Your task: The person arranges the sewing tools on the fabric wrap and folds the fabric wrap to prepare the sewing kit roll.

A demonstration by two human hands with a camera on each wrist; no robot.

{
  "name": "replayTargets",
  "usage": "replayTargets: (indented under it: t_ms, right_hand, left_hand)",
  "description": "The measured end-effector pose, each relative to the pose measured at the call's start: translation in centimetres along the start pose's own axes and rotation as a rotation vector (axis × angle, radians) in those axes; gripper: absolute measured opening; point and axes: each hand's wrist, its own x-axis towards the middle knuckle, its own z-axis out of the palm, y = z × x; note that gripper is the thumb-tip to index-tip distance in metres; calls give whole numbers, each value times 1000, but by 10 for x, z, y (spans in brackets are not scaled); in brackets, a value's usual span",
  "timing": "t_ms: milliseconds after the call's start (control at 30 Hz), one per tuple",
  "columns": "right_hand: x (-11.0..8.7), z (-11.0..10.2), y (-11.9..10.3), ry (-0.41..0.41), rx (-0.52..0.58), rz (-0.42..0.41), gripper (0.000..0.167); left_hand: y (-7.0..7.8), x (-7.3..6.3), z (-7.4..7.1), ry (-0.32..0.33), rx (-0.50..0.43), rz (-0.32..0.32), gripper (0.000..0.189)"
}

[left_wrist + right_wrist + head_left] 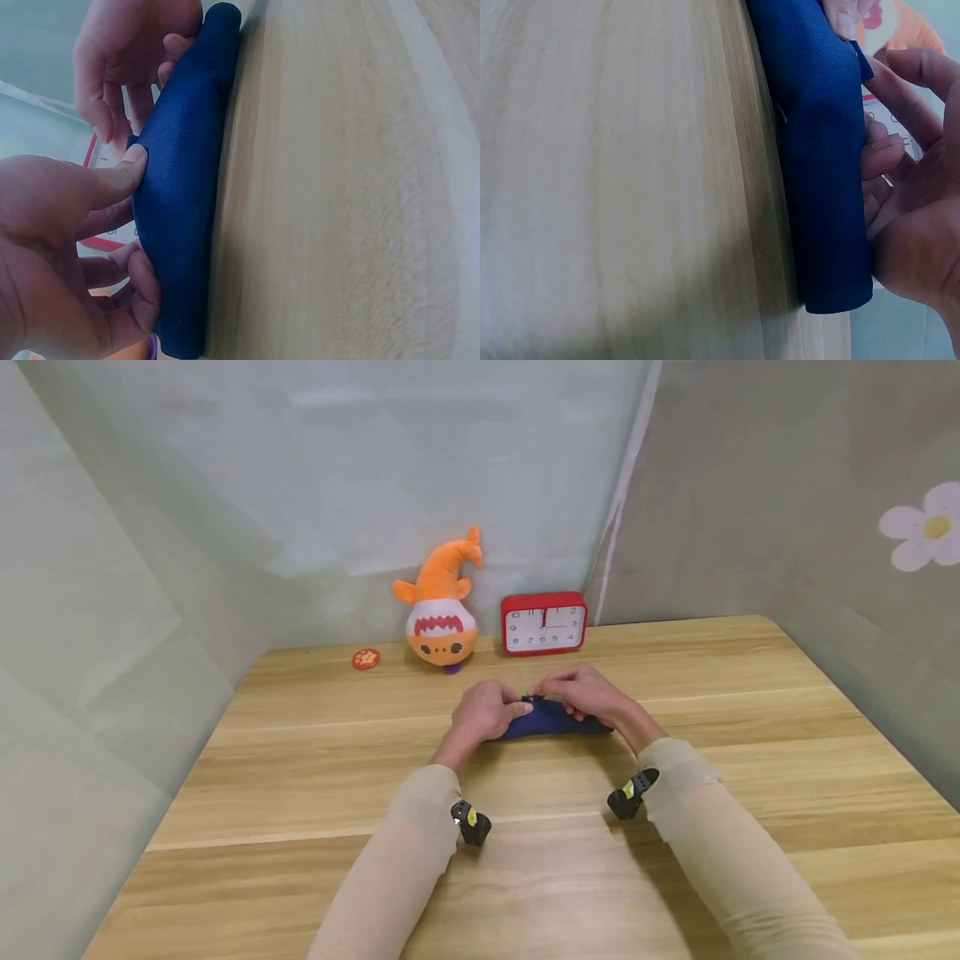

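A long, rounded dark blue fabric pouch (551, 718) lies crosswise on the wooden table, with a small dark tab on its far edge. My left hand (483, 710) grips the left part of it; in the left wrist view the thumb (124, 171) presses the top edge and the other fingers curl behind. On the right part is my right hand (585, 689), its lower fingers (883, 154) curled against the pouch's far side. Its index finger and thumb are close to the tab (862, 61); whether they pinch it is unclear. The pouch's far side is mostly hidden.
Behind the hands stand a red desk clock (543, 624) and an orange shark plush toy (442, 610). A small round red piece (366, 659) lies left of the toy. Cloth walls (337, 485) border the table (300, 810) at the back and sides.
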Motion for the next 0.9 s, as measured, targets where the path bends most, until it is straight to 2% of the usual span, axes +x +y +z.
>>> replayTargets:
  t_ms: [200,467,600,667,767,900]
  right_hand:
    - [1,0,1,-1,2,1,33]
    - [3,2,2,6,-50,-25,33]
    - [4,1,4,17,-1,-26,35]
    - [2,-2,7,57,55,-10,35]
    - [-4,-13,12,166,121,15,37]
    - [-15,-31,24,311,53,40,36]
  left_hand:
    - [0,0,-1,-9,-6,6,31]
    - [-2,3,-1,-9,-19,7,31]
    - [-6,4,1,5,-25,13,30]
    - [-7,3,3,14,-27,23,31]
    - [-7,3,6,30,-29,24,33]
    - [-8,4,9,53,-25,32,34]
